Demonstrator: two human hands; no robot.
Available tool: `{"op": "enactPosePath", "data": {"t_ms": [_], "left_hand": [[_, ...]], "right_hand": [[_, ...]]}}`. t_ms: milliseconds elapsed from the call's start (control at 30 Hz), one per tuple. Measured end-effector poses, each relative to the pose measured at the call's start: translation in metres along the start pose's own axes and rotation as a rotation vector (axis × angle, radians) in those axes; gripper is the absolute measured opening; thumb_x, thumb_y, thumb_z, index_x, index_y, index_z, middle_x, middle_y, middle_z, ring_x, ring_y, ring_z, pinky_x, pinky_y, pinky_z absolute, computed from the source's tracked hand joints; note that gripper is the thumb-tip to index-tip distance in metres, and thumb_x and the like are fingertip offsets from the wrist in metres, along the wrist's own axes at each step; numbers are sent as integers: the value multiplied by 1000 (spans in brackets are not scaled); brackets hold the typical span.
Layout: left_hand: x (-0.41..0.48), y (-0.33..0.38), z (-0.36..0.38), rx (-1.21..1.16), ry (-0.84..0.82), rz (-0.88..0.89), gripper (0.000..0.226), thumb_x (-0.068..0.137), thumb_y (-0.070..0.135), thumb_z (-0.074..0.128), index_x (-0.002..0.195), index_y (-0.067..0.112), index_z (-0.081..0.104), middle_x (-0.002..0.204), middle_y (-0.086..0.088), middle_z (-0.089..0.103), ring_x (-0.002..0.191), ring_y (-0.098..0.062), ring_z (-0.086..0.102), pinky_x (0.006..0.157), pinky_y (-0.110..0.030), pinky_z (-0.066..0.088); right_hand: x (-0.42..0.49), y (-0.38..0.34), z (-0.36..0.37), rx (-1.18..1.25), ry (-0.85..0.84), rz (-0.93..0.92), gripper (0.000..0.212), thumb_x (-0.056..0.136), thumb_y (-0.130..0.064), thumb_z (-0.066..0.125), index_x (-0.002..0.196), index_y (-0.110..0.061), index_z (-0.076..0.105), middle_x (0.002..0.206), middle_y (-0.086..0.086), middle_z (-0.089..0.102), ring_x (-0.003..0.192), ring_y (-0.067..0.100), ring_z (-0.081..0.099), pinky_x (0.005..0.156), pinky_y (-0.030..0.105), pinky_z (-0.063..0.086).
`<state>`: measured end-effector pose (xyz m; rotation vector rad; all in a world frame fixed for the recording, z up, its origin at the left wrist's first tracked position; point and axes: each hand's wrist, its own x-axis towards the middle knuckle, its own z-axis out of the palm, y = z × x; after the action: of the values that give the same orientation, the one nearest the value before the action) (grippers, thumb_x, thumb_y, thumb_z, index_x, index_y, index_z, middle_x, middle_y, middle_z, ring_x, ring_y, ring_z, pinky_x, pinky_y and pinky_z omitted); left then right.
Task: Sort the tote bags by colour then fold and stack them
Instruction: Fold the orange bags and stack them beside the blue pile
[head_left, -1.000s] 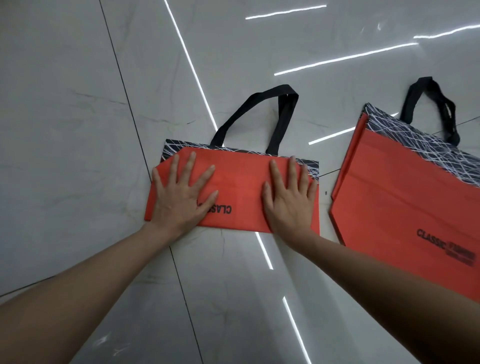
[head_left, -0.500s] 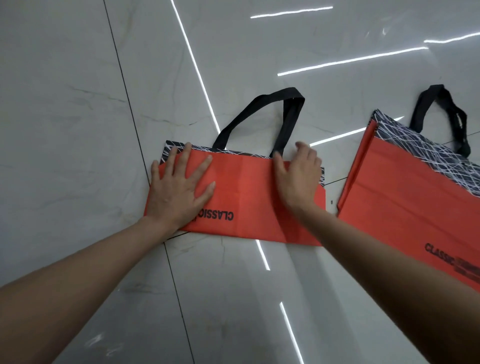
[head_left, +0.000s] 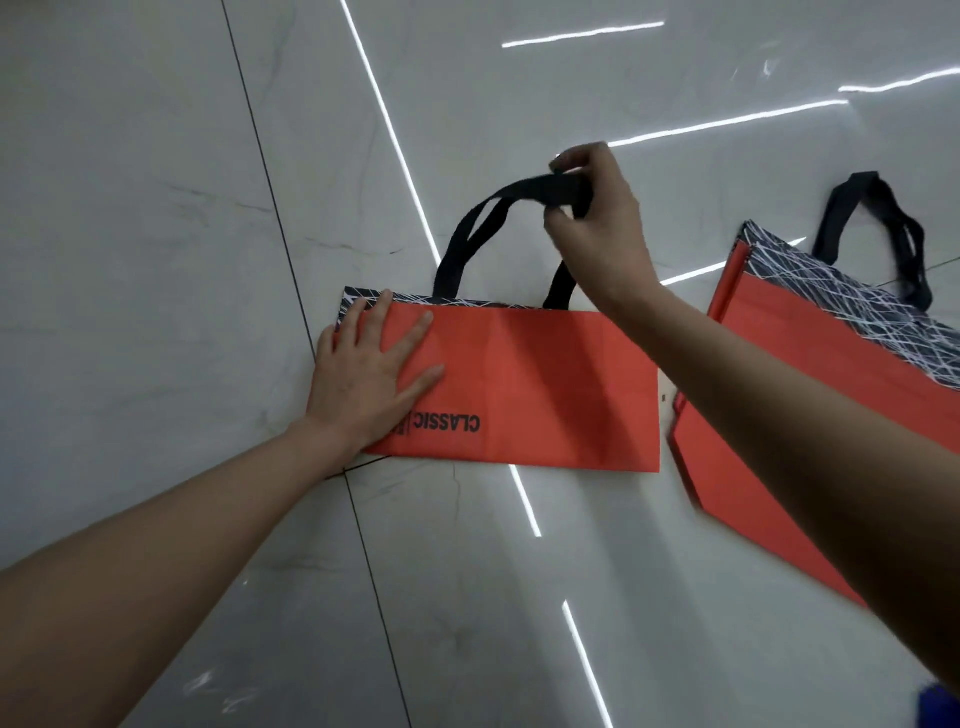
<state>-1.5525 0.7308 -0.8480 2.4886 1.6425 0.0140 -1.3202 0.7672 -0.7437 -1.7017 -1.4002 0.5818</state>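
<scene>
Handle tuck looks like it's next on this one

The folded orange non-woven tote bag (head_left: 545, 389) lies flat on the glossy grey tiled floor (head_left: 156, 208), long axis left to right, with its black strap handles (head_left: 498, 208) sticking out on the far side. The left hand (head_left: 371, 379) pins the bag's left end, grip spread flat. The right hand (head_left: 597, 228) has a pinching grip on the handle loop beyond the far edge, so I'd guess they fold nearward. An unfolded orange tote (head_left: 805, 389) sits just right.

Folded red tote bag (head_left: 519, 384) flat on floor, black handles (head_left: 498, 213) raised, second red tote bag (head_left: 810, 405) beside
</scene>
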Motion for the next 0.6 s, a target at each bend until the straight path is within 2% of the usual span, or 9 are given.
{"op": "enactPosePath", "data": {"t_ms": [67, 133, 267, 400, 500, 600], "left_hand": [[-3, 1, -6, 23, -14, -9, 74, 80, 72, 12, 144, 39, 30, 153, -12, 25, 134, -35, 26, 102, -47, 28], [-10, 4, -11, 42, -22, -29, 75, 80, 70, 13, 142, 35, 36, 147, -17, 33, 123, -38, 35, 96, -47, 34], [-31, 8, -15, 96, 5, -75, 74, 83, 68, 34, 135, 17, 47, 120, -24, 47, 98, -38, 45, 83, -44, 41], [-52, 8, -18, 74, 57, -124, 67, 76, 65, 52, 106, 5, 59, 88, -22, 51, 78, -35, 49, 68, -41, 42], [-59, 7, -25, 78, -38, -197, 65, 79, 65, 52, 100, 3, 54, 88, -23, 57, 81, -37, 55, 68, -41, 41], [-58, -2, -29, -10, -172, -288, 49, 92, 56, 41, 96, 9, 51, 93, -14, 60, 91, -34, 58, 67, -36, 37]], "right_hand": [[-33, -6, -9, -255, -93, -245, 45, 70, 4, 47, 114, -4, 55, 88, 1, 62, 86, 20, 54, 75, 29, 39], [-69, 3, -10, -496, -114, -406, 48, 67, 1, 43, 112, -3, 57, 88, 10, 63, 82, 34, 55, 74, 38, 38], [-134, 30, -1, -714, -218, -449, 47, 69, -4, 36, 109, -5, 60, 83, 10, 59, 79, 34, 57, 81, 35, 34], [-166, 53, 2, -860, -355, -537, 51, 71, -2, 35, 114, -4, 63, 90, 10, 63, 100, 34, 61, 103, 38, 34], [-175, 61, 3, -959, -437, -539, 49, 79, -11, 38, 123, -4, 60, 109, 14, 65, 120, 35, 54, 109, 46, 31], [-185, 63, 0, -965, -456, -481, 56, 88, -28, 36, 133, 1, 50, 127, 17, 58, 131, 36, 43, 113, 47, 22]]}}
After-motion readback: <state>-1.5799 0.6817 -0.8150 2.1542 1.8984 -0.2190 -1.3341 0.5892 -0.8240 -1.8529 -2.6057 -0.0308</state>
